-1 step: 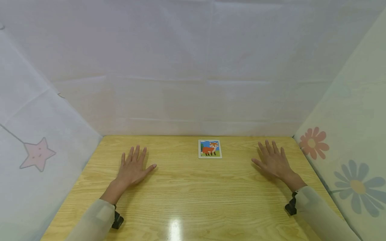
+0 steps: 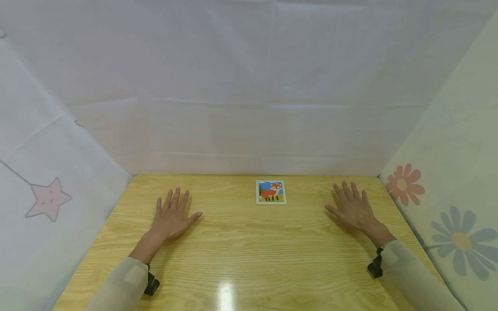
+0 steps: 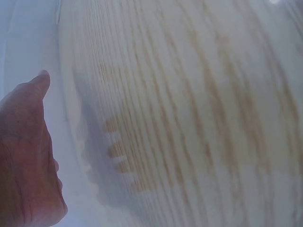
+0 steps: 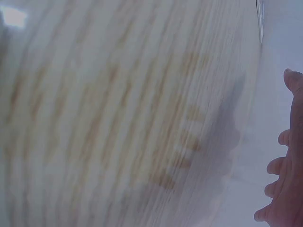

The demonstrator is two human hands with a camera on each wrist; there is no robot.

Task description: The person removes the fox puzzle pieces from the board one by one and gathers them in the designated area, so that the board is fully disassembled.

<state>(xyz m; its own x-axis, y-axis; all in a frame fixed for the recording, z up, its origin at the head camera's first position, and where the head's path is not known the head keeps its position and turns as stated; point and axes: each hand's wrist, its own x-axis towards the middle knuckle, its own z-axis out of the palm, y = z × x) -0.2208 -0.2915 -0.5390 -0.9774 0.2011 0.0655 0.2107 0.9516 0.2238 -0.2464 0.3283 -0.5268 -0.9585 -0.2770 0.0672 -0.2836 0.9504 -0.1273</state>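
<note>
A square fox picture (image 2: 271, 192) with a white border lies flat near the back edge of the wooden table (image 2: 249, 255). To its left, my left hand (image 2: 169, 220) is palm down over the wood, fingers straight and thumb spread toward the middle. On the other side, my right hand (image 2: 355, 211) has its fingers spread too, and it is the closer hand to the picture. Both are apart from it and hold nothing. Each wrist view shows part of a hand at the outer edge, the left hand (image 3: 26, 156) and the right hand (image 4: 291, 165), with a shadow on the table beside it.
A pale cloth (image 2: 249, 86) hangs behind the table's back edge. At the left, a cloth side wall bears a pink star (image 2: 49, 199); the right one has a red flower (image 2: 404, 184) and a blue flower (image 2: 462, 242). Each wrist wears a black device.
</note>
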